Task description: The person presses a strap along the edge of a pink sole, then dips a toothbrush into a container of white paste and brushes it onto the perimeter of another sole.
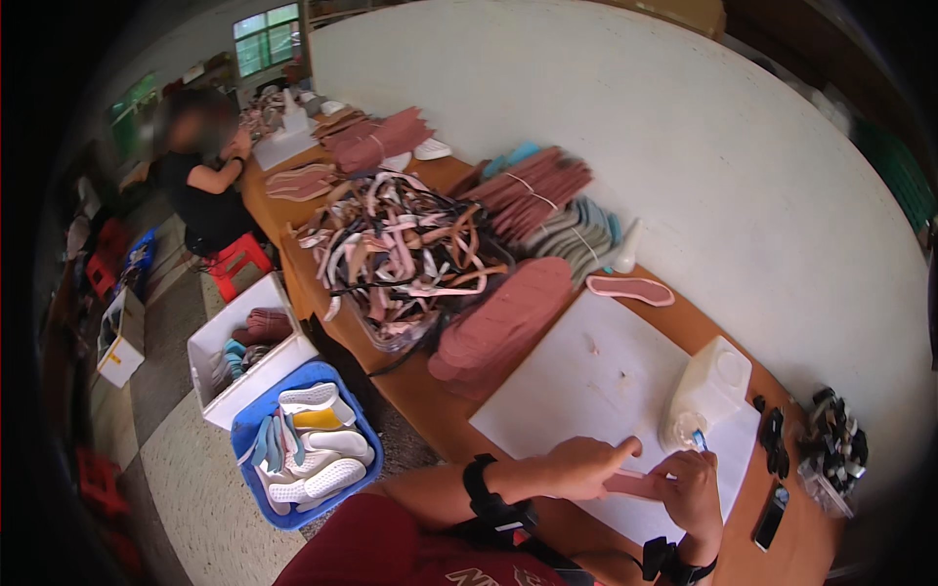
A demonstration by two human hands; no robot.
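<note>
Dark red shirt (371,547) is closest to the lens, then the wearer's 2 bare hands over the table's near edge. Left hand (586,471) and right hand (692,488) are close together, pinched on opposite ends of a short, flat, pale pink strip (633,483), so that's held between them over a big white rectangular sheet (557,381) on the brown table (806,537). Both wrists have black bands.

Just past the right hand there's a translucent white plastic jug (718,381) lying on its side, with a small blue-and-white stick-like thing (700,439) by its opening. Can't tell if the fingers are touching that bit. Black phone (772,518) sits off to the right, near a clump of black straps (831,444).

Up the table: 1 pink insole with a pale edge (630,290), a white squeeze bottle (630,247), a spread of dusty-pink insole pieces (503,322), tied bundles in pink (537,195) and grey (576,239), plus a huge tangle of pink, brown and black straps (410,234).

On the floor side, a blue plastic basin (244,454) holds white soles (332,479), right beside a white box (278,366). Further back, 1 co-worker in black (200,186) sits on a red stool (239,264).
</note>
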